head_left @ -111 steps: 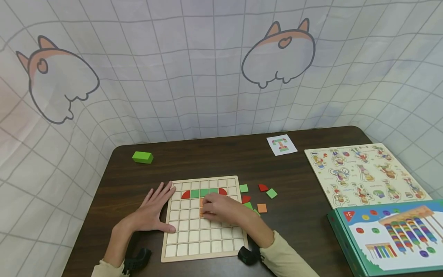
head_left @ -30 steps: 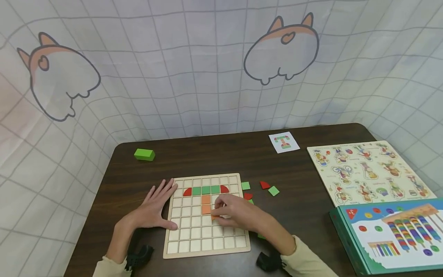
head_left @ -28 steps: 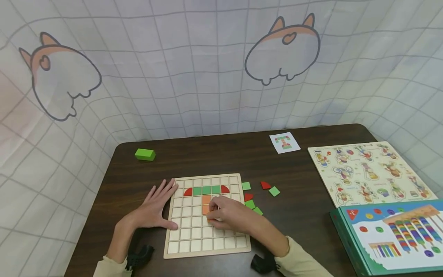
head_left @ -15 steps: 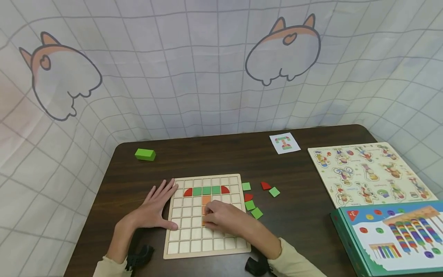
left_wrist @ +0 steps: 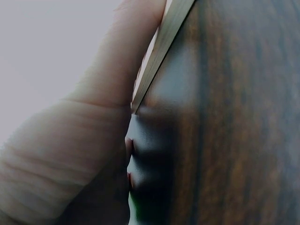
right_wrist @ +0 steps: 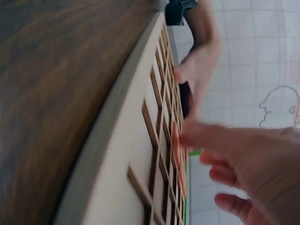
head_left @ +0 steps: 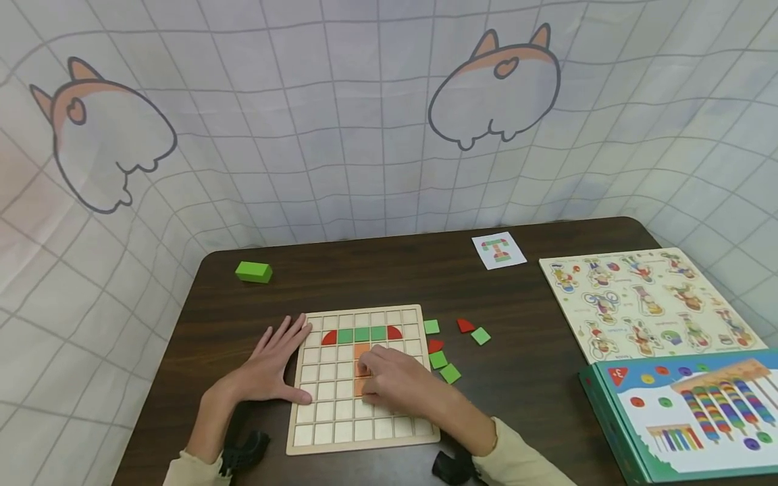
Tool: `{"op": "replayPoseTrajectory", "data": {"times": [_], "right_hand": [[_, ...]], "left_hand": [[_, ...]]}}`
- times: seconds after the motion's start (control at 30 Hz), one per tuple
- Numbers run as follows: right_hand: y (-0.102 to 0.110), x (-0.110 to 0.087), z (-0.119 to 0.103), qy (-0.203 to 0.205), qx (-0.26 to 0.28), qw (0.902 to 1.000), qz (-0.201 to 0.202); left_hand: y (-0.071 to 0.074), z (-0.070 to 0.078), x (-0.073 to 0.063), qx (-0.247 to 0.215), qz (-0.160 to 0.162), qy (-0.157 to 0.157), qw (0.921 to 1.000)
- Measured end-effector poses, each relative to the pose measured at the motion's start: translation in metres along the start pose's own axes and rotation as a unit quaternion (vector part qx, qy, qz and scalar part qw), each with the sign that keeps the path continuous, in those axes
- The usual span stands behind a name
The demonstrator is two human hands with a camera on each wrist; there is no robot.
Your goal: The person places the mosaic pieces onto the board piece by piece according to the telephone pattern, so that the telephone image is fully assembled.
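Note:
A wooden grid board point(head_left: 325, 445) lies on the dark table. Across it runs a row of green square tiles point(head_left: 361, 334) with a red quarter-round tile point(head_left: 329, 337) at each end. Below the row's middle, orange square tiles point(head_left: 360, 387) form a column. My right hand point(head_left: 404, 385) is over the column, its thumb and fingertips at the lower orange tiles; the right wrist view shows the thumb point(right_wrist: 201, 135) against the orange, other fingers loosely bent. My left hand point(head_left: 264, 370) rests with spread fingers along the board's left edge point(left_wrist: 161, 51).
Loose green tiles point(head_left: 450, 373) and red tiles point(head_left: 465, 325) lie right of the board. Behind are a pattern card point(head_left: 499, 250) and a green block point(head_left: 253, 272). A picture puzzle board point(head_left: 644, 297) and a toy box point(head_left: 699, 418) fill the right side.
My right hand has brought an orange tile leftward into the cell below the other orange tiles, and its fingers have since spread from that tile. The left hand stays put.

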State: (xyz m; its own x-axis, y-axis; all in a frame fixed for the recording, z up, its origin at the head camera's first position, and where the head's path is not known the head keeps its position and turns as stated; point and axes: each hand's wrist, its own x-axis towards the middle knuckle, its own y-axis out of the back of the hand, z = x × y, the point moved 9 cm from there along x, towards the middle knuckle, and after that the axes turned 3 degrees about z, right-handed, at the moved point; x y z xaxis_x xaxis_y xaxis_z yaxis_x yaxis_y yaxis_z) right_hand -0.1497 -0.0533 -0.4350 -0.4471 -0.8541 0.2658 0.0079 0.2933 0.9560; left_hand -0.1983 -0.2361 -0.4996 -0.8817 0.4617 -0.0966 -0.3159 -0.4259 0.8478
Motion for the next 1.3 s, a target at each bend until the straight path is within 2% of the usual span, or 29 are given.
{"op": "replayPoseTrajectory", "data": {"times": [0.13,0.27,0.47,0.57,0.63,0.73,0.83,1.03,1.3], "right_hand": [[0.018,-0.006,0.008,-0.019,0.043,0.9988,0.014],[0.048,-0.019,0.028,-0.034,0.055,0.9962,0.058],[0.09,-0.049,0.084,-0.076,0.032,0.9878,0.132],[0.098,-0.072,0.113,-0.111,0.027,0.9819,0.151],[0.093,-0.088,0.13,-0.151,0.032,0.9795,0.129],[0.076,-0.11,0.153,-0.219,0.047,0.9722,0.066],[0.064,-0.124,0.166,-0.26,0.054,0.9638,0.022],[0.059,-0.129,0.172,-0.256,0.066,0.9646,0.002],[0.048,-0.131,0.175,-0.242,0.103,0.9646,-0.019]], "left_hand": [[0.001,0.002,-0.001,-0.006,-0.003,0.0,1.0],[0.003,0.004,0.0,-0.004,0.0,-0.003,1.0],[0.003,0.004,0.0,-0.005,0.002,-0.005,1.0],[0.003,0.003,0.0,-0.006,0.002,-0.006,1.0],[0.003,0.004,0.0,-0.008,0.001,-0.007,0.9999],[0.003,0.004,0.0,-0.012,0.0,-0.005,0.9999],[0.004,0.004,0.0,-0.012,0.002,-0.006,0.9999],[0.003,0.006,0.0,-0.01,0.006,-0.021,0.9997],[0.002,0.003,0.0,-0.005,0.008,-0.016,0.9998]]}}
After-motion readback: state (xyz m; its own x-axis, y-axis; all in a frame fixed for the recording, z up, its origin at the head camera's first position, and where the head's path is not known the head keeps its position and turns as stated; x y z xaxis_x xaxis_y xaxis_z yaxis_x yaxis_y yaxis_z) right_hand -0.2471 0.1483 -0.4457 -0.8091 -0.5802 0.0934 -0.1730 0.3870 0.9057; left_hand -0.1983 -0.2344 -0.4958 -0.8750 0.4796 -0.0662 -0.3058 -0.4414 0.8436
